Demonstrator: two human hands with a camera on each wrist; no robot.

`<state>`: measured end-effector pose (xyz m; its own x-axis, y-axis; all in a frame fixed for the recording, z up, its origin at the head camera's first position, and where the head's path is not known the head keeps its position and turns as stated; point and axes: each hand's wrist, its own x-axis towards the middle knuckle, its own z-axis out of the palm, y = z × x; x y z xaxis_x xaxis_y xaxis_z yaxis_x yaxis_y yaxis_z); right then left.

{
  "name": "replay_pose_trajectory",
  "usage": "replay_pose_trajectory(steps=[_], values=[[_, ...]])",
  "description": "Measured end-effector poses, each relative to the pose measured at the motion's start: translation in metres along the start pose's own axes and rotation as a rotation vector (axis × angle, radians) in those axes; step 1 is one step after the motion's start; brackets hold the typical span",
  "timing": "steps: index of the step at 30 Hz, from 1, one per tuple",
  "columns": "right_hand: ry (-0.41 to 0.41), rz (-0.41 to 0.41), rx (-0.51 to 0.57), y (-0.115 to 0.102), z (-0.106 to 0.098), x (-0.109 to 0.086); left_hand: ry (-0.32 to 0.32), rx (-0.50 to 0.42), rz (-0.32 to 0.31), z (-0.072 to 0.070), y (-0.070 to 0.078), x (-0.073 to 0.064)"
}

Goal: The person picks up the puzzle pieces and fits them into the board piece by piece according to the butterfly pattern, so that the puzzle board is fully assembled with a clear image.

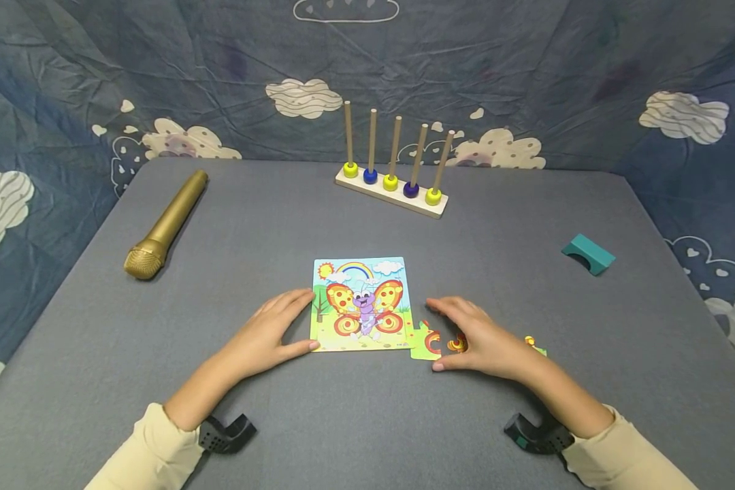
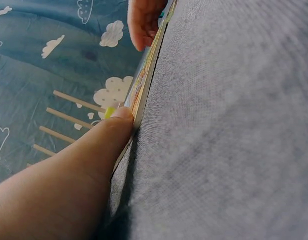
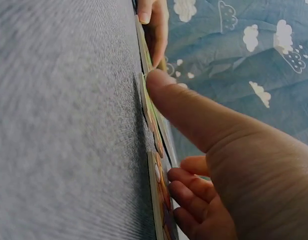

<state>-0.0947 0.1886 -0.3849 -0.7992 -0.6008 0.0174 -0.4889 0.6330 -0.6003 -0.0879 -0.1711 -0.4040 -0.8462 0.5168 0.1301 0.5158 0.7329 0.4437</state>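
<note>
left hand [image 1: 269, 338]: thumb and fingers apart, the tips resting along the left edge of the butterfly puzzle [image 1: 365, 306].
right hand [image 1: 486, 340]: thumb and fingers apart, arched over loose cardboard, clamped on nothing that i can see; whether its thumb touches the green piece [image 1: 420, 344], i cannot tell.
green piece, which way: left of the right hand, between it and the lower right corner of the butterfly puzzle; the right hand is much the nearer.
green piece, look: thin and flat, bright green, with a red curve on its right side.
swirl piece [image 1: 457, 343]: red and yellow, partly hidden beneath the right hand; its long axis is not clear.
butterfly puzzle: flat between the two hands, roughly square; a purple butterfly with spotted wings under a rainbow and a sun.
yellow and green bit [image 1: 530, 340]: peeks out beyond the right wrist, mostly covered.
peg stand [image 1: 382, 191]: farther back, one bead at the foot of each peg.
gold microphone [image 1: 170, 219]: far left, lying slanted.
teal arch block [image 1: 591, 253]: well off to the right.
grey table [image 1: 318, 422]: beneath everything.
</note>
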Motion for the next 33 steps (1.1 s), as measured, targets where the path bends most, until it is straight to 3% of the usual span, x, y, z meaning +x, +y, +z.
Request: replay_pose_trajectory(steps=[12, 23, 29, 33], values=[[0.006, -0.045, -0.095, -0.002, 0.004, 0.0, -0.007, 0.002, 0.008, -0.001, 0.0, 0.001], [0.015, -0.099, -0.116, -0.006, 0.004, 0.001, -0.011, 0.0, 0.001, 0.0, -0.001, 0.0], [-0.029, -0.102, -0.076, -0.012, -0.007, -0.002, -0.008, -0.003, 0.008, 0.001, -0.001, 0.0], [-0.003, -0.148, -0.065, -0.019, -0.012, -0.001, -0.004, 0.0, 0.014, 0.001, -0.001, 0.001]])
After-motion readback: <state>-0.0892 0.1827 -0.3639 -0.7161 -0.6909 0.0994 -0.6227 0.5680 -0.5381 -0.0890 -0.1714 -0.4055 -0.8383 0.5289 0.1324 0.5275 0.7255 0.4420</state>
